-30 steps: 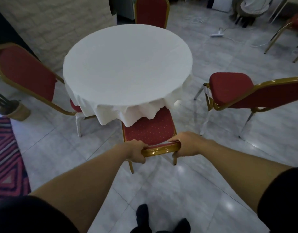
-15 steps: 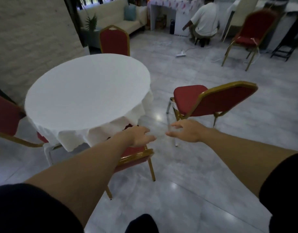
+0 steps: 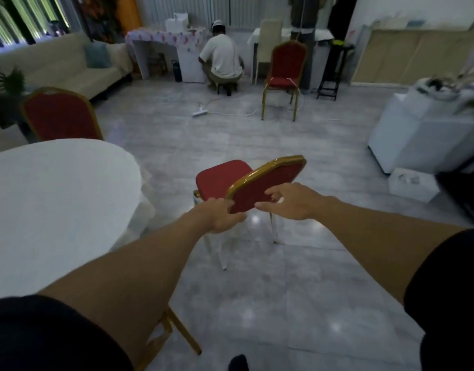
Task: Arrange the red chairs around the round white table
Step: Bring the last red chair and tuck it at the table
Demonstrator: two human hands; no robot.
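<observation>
The round white table [image 3: 54,188] fills the left side of the view. A red chair with a gold frame [image 3: 273,180] stands to its right, its back toward me. My left hand [image 3: 220,216] is at the lower left corner of that backrest, fingers curled at its edge. My right hand [image 3: 286,200] hovers open in front of the backrest, fingers spread. Another red chair [image 3: 60,116] stands behind the table. A third red chair [image 3: 284,73] stands far off across the room. Gold legs of a tucked-in chair [image 3: 177,333] show under my left arm.
A person [image 3: 221,58] crouches at the far wall by a covered table. A power strip with cable [image 3: 199,112] lies on the grey tile floor. A white cabinet [image 3: 423,135] and box [image 3: 412,183] stand at the right. A beige sofa [image 3: 56,68] lines the left wall.
Both hands let go of the chair pushed under the table. The view swung right, and my hands reached out to the backrest of the chair beside the table.
</observation>
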